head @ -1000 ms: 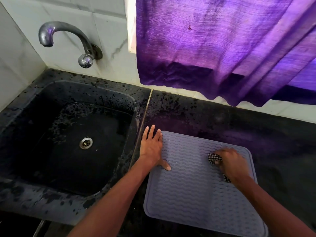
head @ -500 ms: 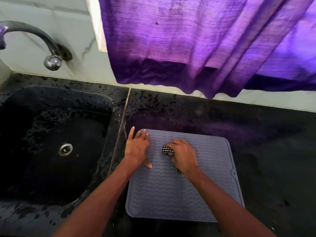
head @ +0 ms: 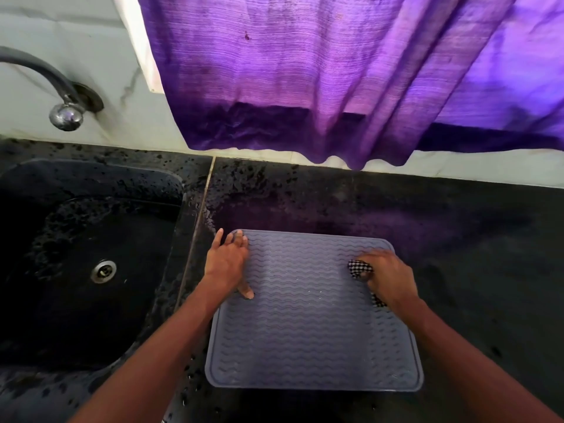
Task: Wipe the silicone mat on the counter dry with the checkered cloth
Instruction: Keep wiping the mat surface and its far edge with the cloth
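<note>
Wiping is under way, by my reading, and not finished. The silicone mat (head: 311, 331) lies flat on the dark counter (head: 473, 254), with the sink (head: 91, 300) just to the mat's left. The left hand (head: 227, 264) presses down on the mat's far left corner, fingers straight and close together, thumb splayed out onto the ribbed surface, holding nothing. The right hand (head: 390, 279) sits at the mat's far right corner, its fingers curled over the bunched checkered cloth (head: 358, 268), which touches the mat. A scrap of the cloth also shows beside the wrist. Small pale specks dot the mat's middle and near half. They look like water drops, though they are too small to be sure. If so, the far strip is the part being worked, and the mat's middle, near half and edges are left to dry.
</note>
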A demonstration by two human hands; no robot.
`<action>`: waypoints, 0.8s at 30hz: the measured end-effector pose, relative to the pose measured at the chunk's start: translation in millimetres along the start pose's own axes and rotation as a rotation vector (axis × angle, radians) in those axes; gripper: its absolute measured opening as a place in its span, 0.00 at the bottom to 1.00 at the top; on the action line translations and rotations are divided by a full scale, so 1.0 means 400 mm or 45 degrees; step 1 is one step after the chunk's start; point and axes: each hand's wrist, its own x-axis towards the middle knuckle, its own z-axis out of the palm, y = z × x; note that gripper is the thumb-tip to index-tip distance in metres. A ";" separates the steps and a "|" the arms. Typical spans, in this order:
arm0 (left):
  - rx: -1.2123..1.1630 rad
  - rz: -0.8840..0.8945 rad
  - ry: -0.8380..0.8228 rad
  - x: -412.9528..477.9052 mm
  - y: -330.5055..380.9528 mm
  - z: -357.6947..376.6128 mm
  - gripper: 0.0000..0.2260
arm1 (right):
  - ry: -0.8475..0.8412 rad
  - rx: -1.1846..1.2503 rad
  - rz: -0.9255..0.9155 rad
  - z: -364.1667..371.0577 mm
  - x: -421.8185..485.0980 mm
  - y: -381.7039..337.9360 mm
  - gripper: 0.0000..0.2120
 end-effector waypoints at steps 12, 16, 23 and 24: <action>0.005 -0.065 -0.054 0.001 0.028 -0.021 0.66 | 0.131 -0.030 0.320 -0.056 -0.040 0.129 0.11; 0.056 -0.083 -0.083 0.000 0.044 -0.035 0.66 | 0.238 0.063 0.111 -0.055 -0.009 0.020 0.16; 0.039 -0.100 -0.088 0.001 0.050 -0.038 0.65 | 0.025 0.089 -0.064 0.055 0.032 -0.134 0.23; 0.026 -0.102 -0.083 0.003 0.049 -0.036 0.66 | 0.035 0.087 -0.053 0.058 0.029 -0.126 0.24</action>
